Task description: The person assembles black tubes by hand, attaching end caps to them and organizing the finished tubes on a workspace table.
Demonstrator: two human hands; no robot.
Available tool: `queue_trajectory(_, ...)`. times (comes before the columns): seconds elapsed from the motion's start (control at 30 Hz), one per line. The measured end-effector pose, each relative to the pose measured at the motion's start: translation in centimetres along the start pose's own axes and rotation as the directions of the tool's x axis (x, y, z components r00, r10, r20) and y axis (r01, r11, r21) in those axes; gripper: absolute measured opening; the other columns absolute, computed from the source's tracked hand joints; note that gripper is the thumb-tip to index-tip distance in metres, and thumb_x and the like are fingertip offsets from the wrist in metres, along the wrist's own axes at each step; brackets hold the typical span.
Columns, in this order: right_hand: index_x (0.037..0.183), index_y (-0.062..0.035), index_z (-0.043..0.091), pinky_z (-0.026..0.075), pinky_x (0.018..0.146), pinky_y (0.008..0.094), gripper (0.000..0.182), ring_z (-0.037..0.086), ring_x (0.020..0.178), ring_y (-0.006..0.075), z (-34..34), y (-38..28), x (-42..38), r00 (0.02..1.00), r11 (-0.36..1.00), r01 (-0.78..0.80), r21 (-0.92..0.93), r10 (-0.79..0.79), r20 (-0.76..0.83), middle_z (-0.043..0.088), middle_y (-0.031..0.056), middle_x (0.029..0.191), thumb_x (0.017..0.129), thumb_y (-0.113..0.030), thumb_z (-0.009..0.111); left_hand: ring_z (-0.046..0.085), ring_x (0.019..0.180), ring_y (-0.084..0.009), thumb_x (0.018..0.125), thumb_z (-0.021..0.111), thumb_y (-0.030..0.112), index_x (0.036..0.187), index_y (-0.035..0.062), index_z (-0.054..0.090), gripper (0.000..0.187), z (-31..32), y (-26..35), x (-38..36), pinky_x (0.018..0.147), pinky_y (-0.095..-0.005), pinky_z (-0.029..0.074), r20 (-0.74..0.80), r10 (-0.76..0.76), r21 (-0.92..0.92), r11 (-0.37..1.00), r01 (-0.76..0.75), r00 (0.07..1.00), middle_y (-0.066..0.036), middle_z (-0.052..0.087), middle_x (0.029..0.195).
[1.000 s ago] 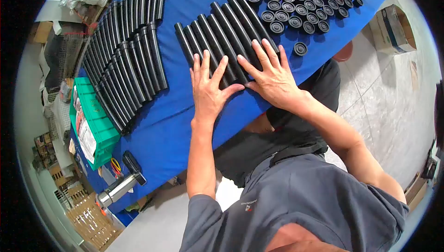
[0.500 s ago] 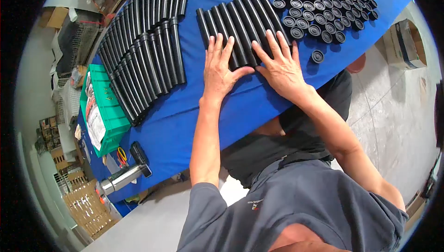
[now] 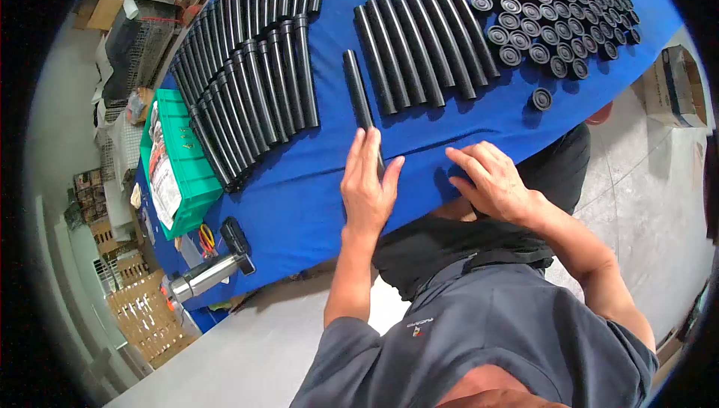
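Observation:
My left hand (image 3: 367, 191) is laid over the near end of a single black tube (image 3: 357, 90), its fingers along the top and its thumb on the right side. That tube lies apart from a row of several black tubes (image 3: 419, 49) farther up the blue tablecloth. My right hand (image 3: 490, 183) hovers near the table's front edge with loosely bent fingers and nothing in them. A lone round black cap (image 3: 541, 99) sits up and to the right of it. Beyond lies a cluster of similar caps (image 3: 539, 52).
Two rows of black tubes with collared ends (image 3: 255, 93) lie to the left. Beside them stands a green bin (image 3: 196, 191) with a printed bag in it. A silver-and-black tool (image 3: 206, 275) and yellow-handled scissors (image 3: 207, 237) lie at the front left. A cardboard box (image 3: 670, 86) stands on the floor.
Both hands have left the row of tubes and come nearer to my body. One tube has been drawn out toward me under my left hand. The view has shifted slightly.

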State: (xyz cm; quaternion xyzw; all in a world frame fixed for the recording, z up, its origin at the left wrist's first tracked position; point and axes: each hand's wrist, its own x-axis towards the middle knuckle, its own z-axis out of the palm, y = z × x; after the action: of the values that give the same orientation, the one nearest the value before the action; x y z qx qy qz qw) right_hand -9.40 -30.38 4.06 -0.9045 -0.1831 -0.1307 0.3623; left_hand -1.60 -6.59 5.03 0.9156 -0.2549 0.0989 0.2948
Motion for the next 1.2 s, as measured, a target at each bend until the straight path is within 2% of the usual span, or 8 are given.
queue_trajectory(0.2, 0.123, 0.0000, 0.058, 0.054, 0.075, 0.0407, 0.049, 0.062, 0.085, 0.0309, 1.2, -1.4, 0.8, 0.990, 0.973, 0.078, 0.217, -0.101, 0.095, 0.060, 0.0134, 0.095, 0.080, -0.013, 0.077, 0.068, 0.064, -0.0169, 0.085, 0.080, 0.011, 0.139, 0.0003, 0.054, 0.061, -1.8, 2.1, -1.7, 0.060, -0.0265, 0.055, 0.036, -0.362, -0.286, 0.889, 0.356, 0.932, -0.011, 0.073, 0.083)
queue_trajectory(0.37, 0.119, -0.0004, 0.058, 0.055, 0.071, 0.0459, 0.040, 0.065, 0.085, 0.0346, 0.6, -0.7, 2.7, 0.977, 0.954, 0.012, 0.300, -0.075, 0.201, 0.061, 0.0155, 0.092, 0.085, -0.013, 0.073, 0.058, 0.049, -0.0177, 0.080, 0.083, 0.031, 0.153, 0.0047, 0.036, 0.091, -0.1, 1.2, 1.3, 0.052, -0.0344, 0.048, 0.091, -0.386, 0.067, 0.922, 0.381, 0.918, -0.006, 0.060, 0.059)
queue_trajectory(0.5, 0.118, 0.0023, 0.058, 0.055, 0.074, 0.0449, 0.032, 0.068, 0.085, 0.0383, 1.3, -0.3, 3.6, 0.961, 0.858, -0.238, 0.455, 0.140, 0.240, 0.067, 0.0209, 0.094, 0.092, -0.013, 0.067, 0.067, 0.056, -0.0272, 0.087, 0.069, 0.022, 0.145, 0.0090, 0.052, 0.061, 0.8, 1.6, 2.4, 0.054, -0.0389, 0.051, 0.089, -0.225, 0.138, 0.968, 0.212, 0.970, -0.015, 0.067, 0.068)
queue_trajectory(0.6, 0.129, 0.0015, 0.055, 0.054, 0.075, 0.0435, 0.038, 0.068, 0.084, 0.0381, 1.7, -0.6, 3.4, 0.964, 0.809, -0.252, 0.531, 0.159, 0.215, 0.067, 0.0205, 0.095, 0.093, -0.007, 0.063, 0.063, 0.056, -0.0158, 0.091, 0.064, 0.009, 0.128, 0.0062, 0.068, 0.037, 1.5, 1.4, 0.4, 0.056, -0.0320, 0.050, -0.026, -0.241, -0.136, 0.962, 0.235, 0.970, -0.018, 0.070, 0.081)
queue_trajectory(0.8, 0.139, -0.0040, 0.054, 0.054, 0.084, 0.0374, 0.049, 0.069, 0.093, 0.0327, 1.5, -0.7, 3.7, 0.956, 0.812, -0.184, 0.554, 0.016, 0.294, 0.070, 0.0173, 0.105, 0.091, 0.005, 0.056, 0.055, 0.055, -0.0052, 0.100, 0.066, 0.028, 0.128, 0.0033, 0.057, 0.039, -0.9, 3.0, -3.4, 0.052, -0.0249, 0.042, 0.000, -0.527, -0.315, 0.807, 0.500, 0.850, -0.003, 0.062, 0.058)
queue_trajectory(0.97, 0.132, -0.0036, 0.062, 0.054, 0.088, 0.0359, 0.042, 0.069, 0.098, 0.0268, 1.6, -0.1, 4.2, 0.932, 0.596, -0.277, 0.754, -0.025, 0.362, 0.071, 0.0161, 0.108, 0.089, 0.000, 0.062, 0.069, 0.070, -0.0150, 0.106, 0.053, 0.032, 0.134, 0.0030, 0.047, 0.041, -2.7, 3.3, -5.2, 0.058, -0.0221, 0.048, 0.103, -0.642, -0.580, 0.582, 0.570, 0.760, -0.017, 0.074, 0.101)
queue_trajectory(1.03, 0.131, -0.0035, 0.063, 0.054, 0.088, 0.0356, 0.042, 0.069, 0.097, 0.0229, 2.0, -0.2, 4.0, 0.951, 0.675, -0.163, 0.719, -0.086, 0.296, 0.071, 0.0151, 0.108, 0.089, -0.003, 0.064, 0.070, 0.072, -0.0166, 0.105, 0.054, 0.031, 0.133, 0.0005, 0.047, 0.041, -2.9, 3.8, -5.1, 0.058, -0.0226, 0.049, 0.091, -0.645, -0.550, 0.603, 0.578, 0.759, -0.019, 0.074, 0.103)
queue_trajectory(1.2, 0.104, 0.0014, 0.067, 0.054, 0.070, 0.0351, 0.029, 0.068, 0.076, 0.0200, 1.9, 0.1, 3.5, 0.919, 0.546, -0.387, 0.743, 0.162, 0.360, 0.070, 0.0131, 0.081, 0.087, -0.021, 0.075, 0.072, 0.078, -0.0188, 0.098, 0.067, 0.018, 0.132, -0.0041, 0.046, 0.045, -2.7, 5.6, -5.3, 0.061, -0.0253, 0.054, 0.223, -0.657, -0.537, 0.534, 0.654, 0.720, -0.019, 0.074, 0.100)
